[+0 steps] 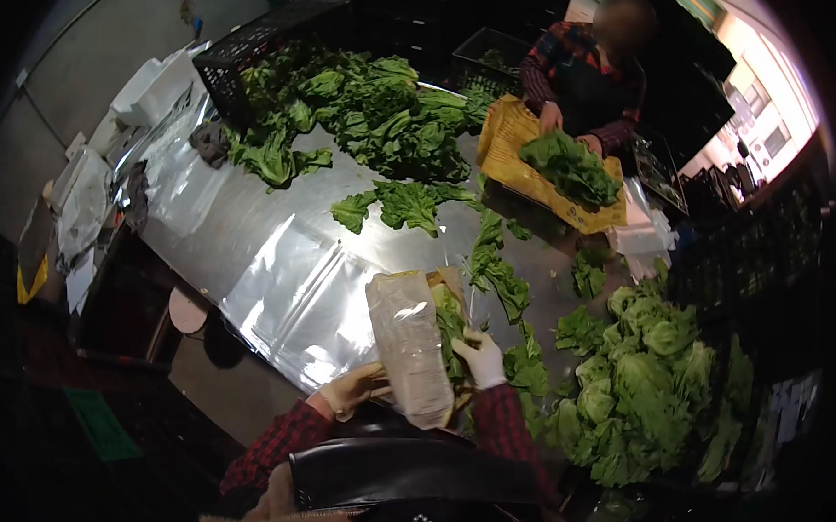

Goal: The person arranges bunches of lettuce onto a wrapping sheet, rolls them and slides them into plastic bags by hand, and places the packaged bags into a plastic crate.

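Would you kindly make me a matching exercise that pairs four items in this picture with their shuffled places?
1. left hand
2. yellow sheet
3. pale green lettuce heads
4. right hand

A. piled toward the picture's lower right
B. at the right side of the wrapped bundle
C. at the left side of the wrapped bundle
D. beneath leafy greens, in front of the co-worker

Pairs: 1-C, 2-D, 3-A, 4-B.

The table (291, 197) is gleaming silver-grey. The leafy pile (386, 122) is showing dark green, while the lettuce heap (648, 389) is looking paler green. The package (408, 348) is appearing beige, the near sleeves (278, 445) are carrying red-and-black checks.
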The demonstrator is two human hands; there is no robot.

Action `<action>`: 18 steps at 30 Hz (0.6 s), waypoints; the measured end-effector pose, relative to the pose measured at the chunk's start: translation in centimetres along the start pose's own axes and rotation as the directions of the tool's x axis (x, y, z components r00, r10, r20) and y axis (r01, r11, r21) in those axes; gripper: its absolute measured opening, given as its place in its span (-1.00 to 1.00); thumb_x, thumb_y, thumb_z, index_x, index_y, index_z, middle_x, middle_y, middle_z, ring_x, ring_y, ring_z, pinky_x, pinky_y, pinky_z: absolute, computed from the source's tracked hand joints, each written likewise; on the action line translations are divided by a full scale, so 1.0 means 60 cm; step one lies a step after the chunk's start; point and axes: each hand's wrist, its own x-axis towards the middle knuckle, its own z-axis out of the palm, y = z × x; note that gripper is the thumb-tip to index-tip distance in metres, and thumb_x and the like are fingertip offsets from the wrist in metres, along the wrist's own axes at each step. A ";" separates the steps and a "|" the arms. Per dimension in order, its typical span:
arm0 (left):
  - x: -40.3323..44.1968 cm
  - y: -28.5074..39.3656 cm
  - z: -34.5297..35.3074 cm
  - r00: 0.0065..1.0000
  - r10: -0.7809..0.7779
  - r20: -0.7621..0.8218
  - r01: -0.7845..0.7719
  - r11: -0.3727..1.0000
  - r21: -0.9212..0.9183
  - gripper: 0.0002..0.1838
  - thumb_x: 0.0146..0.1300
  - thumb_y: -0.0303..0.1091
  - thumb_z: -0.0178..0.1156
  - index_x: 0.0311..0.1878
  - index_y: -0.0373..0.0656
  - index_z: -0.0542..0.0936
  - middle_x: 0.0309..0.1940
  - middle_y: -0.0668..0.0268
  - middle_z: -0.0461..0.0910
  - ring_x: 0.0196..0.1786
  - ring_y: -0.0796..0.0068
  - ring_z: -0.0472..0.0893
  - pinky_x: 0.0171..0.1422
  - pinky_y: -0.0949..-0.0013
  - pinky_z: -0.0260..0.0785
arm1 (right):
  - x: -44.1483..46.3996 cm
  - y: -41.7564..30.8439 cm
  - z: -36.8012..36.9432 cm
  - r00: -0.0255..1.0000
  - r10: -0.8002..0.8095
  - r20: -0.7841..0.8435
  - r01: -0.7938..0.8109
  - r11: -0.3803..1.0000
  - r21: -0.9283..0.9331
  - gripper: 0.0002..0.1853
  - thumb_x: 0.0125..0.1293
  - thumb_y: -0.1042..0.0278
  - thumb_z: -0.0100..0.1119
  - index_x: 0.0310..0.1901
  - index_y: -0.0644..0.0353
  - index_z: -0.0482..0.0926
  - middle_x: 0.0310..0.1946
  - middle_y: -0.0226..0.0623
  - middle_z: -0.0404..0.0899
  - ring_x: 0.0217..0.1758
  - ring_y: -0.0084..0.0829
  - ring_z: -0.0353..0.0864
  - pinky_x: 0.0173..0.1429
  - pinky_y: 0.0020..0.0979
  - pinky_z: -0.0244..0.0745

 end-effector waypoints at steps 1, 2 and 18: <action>-0.001 -0.006 -0.005 0.996 0.086 -0.027 -0.085 0.994 0.067 -0.27 0.36 -0.11 0.30 0.51 -0.04 0.23 0.23 0.29 0.48 0.21 0.32 0.54 0.39 0.21 0.36 | -0.003 0.004 -0.030 0.983 0.140 0.116 -0.161 0.968 0.195 -0.49 0.09 0.31 0.49 0.08 0.29 0.61 -0.01 -0.03 0.66 -0.05 -0.33 0.64 0.10 -0.41 0.51; -0.002 -0.017 -0.010 0.984 0.169 -0.053 -0.161 0.978 0.133 -0.20 0.35 -0.13 0.30 0.56 -0.03 0.14 0.28 0.25 0.46 0.24 0.30 0.53 0.43 0.19 0.33 | -0.007 0.004 -0.062 0.932 0.261 0.252 -0.341 0.870 0.356 -0.52 0.13 0.37 0.43 0.12 0.28 0.61 0.06 0.03 0.66 0.05 -0.33 0.66 0.20 -0.45 0.48; 0.029 0.094 0.071 0.506 0.862 -0.024 -0.022 0.041 0.999 -0.39 0.36 -0.22 0.15 0.48 0.10 0.36 -0.41 -0.14 0.63 -0.32 -0.14 0.68 -0.23 0.04 0.51 | 0.154 -0.092 -0.067 0.735 -0.033 0.677 0.458 0.761 -0.460 -0.74 0.33 0.50 0.15 0.02 0.29 0.65 -0.24 -0.31 0.70 -0.22 -0.52 0.56 -0.04 -0.46 0.51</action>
